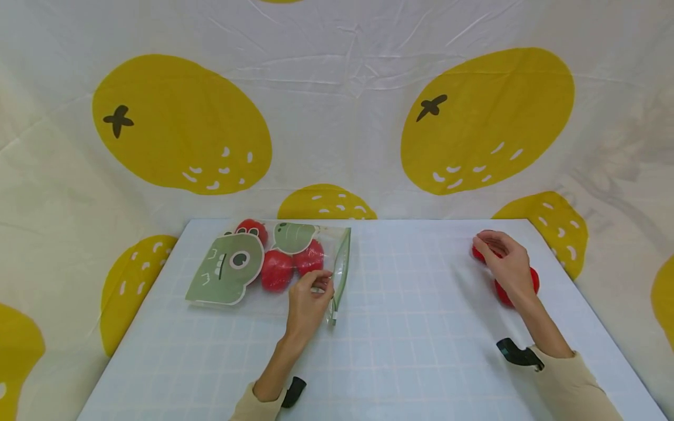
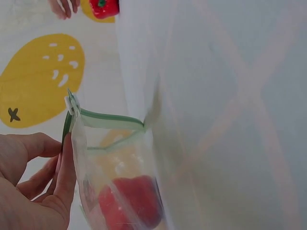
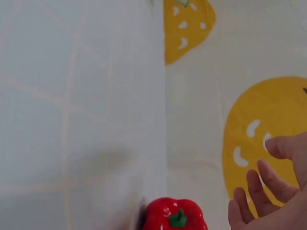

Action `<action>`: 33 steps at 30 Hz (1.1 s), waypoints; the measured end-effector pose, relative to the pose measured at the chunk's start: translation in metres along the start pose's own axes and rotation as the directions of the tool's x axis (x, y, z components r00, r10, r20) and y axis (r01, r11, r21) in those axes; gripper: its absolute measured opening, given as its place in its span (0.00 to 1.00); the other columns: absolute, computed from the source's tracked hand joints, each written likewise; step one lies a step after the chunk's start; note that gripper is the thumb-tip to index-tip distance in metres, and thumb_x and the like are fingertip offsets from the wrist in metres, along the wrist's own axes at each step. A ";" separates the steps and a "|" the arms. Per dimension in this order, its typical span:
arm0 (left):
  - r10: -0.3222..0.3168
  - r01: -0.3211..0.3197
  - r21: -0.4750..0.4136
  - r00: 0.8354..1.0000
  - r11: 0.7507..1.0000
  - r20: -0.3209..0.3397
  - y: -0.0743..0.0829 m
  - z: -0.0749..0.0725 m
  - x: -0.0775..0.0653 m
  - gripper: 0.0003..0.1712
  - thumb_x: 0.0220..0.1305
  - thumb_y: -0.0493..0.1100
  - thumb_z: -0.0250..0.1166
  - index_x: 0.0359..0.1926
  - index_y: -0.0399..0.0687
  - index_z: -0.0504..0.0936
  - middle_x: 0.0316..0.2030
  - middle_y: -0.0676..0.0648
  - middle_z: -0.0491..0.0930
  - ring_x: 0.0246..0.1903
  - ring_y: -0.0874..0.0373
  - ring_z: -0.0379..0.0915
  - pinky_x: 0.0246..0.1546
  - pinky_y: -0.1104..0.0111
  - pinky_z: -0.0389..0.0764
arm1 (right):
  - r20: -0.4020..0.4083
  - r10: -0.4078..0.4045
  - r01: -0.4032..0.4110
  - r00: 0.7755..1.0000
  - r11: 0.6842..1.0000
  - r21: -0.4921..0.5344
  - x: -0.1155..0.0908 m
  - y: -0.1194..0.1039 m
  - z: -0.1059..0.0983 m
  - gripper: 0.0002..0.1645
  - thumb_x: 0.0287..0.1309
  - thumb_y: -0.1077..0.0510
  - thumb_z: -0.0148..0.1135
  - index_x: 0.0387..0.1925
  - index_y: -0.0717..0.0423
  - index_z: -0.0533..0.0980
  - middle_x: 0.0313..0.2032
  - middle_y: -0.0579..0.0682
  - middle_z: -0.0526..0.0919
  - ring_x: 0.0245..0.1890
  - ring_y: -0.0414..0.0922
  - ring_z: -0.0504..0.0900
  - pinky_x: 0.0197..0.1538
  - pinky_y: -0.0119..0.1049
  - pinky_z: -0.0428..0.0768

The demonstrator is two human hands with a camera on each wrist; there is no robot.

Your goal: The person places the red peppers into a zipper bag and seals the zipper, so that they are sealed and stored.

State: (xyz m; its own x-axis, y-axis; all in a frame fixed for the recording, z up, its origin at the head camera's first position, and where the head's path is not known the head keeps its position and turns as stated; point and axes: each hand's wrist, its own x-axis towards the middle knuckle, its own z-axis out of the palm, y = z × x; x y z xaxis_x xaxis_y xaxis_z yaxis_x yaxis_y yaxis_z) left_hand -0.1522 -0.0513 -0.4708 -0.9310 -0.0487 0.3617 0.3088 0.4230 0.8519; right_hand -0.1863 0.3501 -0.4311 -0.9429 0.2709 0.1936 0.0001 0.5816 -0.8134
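A clear zip bag (image 1: 329,245) with green cartoon creatures lies on the left of the table, and red bell peppers (image 1: 277,272) show through it. My left hand (image 1: 308,304) pinches the bag near its green-edged mouth. In the left wrist view the two green zip strips (image 2: 112,117) stand apart, with a white slider at the upper corner. My right hand (image 1: 506,263) is above two loose red bell peppers (image 1: 534,280) at the right, partly hiding them. In the right wrist view its fingers are spread, holding nothing, beside a pepper (image 3: 175,215) with a green stem.
The table (image 1: 400,327) has a pale checked cover. Behind it hangs a white cloth (image 1: 337,128) printed with yellow fruit, reaching round both sides. A dark strap-on device (image 1: 518,354) is on each wrist.
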 end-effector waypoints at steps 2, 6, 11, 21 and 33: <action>0.002 -0.002 -0.002 1.000 1.000 -0.001 0.000 0.000 0.000 0.12 0.61 0.34 0.74 0.46 0.36 0.87 0.37 0.44 0.87 0.34 0.54 0.84 0.37 0.72 0.86 | -0.024 0.030 -0.031 0.999 0.998 -0.049 -0.002 0.004 -0.006 0.31 0.70 0.40 0.60 0.63 0.56 0.75 0.61 0.56 0.77 0.60 0.48 0.73 0.54 0.30 0.79; 0.007 -0.008 -0.009 1.000 1.000 -0.007 0.000 0.000 0.000 0.11 0.61 0.33 0.73 0.45 0.36 0.86 0.37 0.44 0.86 0.34 0.54 0.84 0.37 0.72 0.86 | -0.053 0.065 -0.071 0.996 0.991 -0.112 -0.006 0.013 -0.016 0.33 0.71 0.40 0.59 0.66 0.58 0.73 0.67 0.61 0.72 0.68 0.61 0.66 0.59 0.62 0.78; 0.002 -0.002 -0.009 1.000 1.000 -0.006 0.000 -0.001 0.000 0.12 0.60 0.32 0.74 0.46 0.37 0.87 0.37 0.44 0.86 0.34 0.54 0.84 0.37 0.73 0.86 | -0.066 0.101 -0.110 0.993 0.983 -0.145 -0.011 0.024 -0.025 0.34 0.72 0.42 0.59 0.68 0.59 0.71 0.70 0.66 0.67 0.71 0.67 0.61 0.58 0.72 0.74; -0.010 0.010 0.003 1.000 1.000 0.002 0.001 -0.001 0.000 0.12 0.61 0.34 0.74 0.46 0.37 0.87 0.38 0.44 0.87 0.35 0.54 0.84 0.38 0.72 0.86 | -0.061 0.159 -0.168 0.985 0.966 -0.198 -0.022 0.048 -0.040 0.35 0.71 0.48 0.62 0.70 0.63 0.67 0.70 0.73 0.62 0.71 0.72 0.58 0.53 0.73 0.76; -0.003 0.003 -0.007 1.000 1.000 -0.004 -0.001 -0.001 -0.002 0.13 0.60 0.32 0.74 0.46 0.38 0.87 0.38 0.45 0.87 0.34 0.55 0.84 0.38 0.70 0.87 | 0.006 0.173 -0.167 0.985 0.958 -0.232 -0.035 0.064 -0.047 0.40 0.74 0.48 0.57 0.75 0.67 0.57 0.68 0.74 0.63 0.66 0.72 0.62 0.54 0.71 0.78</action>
State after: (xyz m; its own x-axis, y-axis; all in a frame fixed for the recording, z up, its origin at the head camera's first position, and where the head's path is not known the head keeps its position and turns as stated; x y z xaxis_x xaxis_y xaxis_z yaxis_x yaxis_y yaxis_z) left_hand -0.1505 -0.0524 -0.4718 -0.9312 -0.0535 0.3605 0.3072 0.4167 0.8556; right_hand -0.1380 0.4138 -0.4641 -0.9306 0.3630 0.0464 0.2350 0.6900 -0.6846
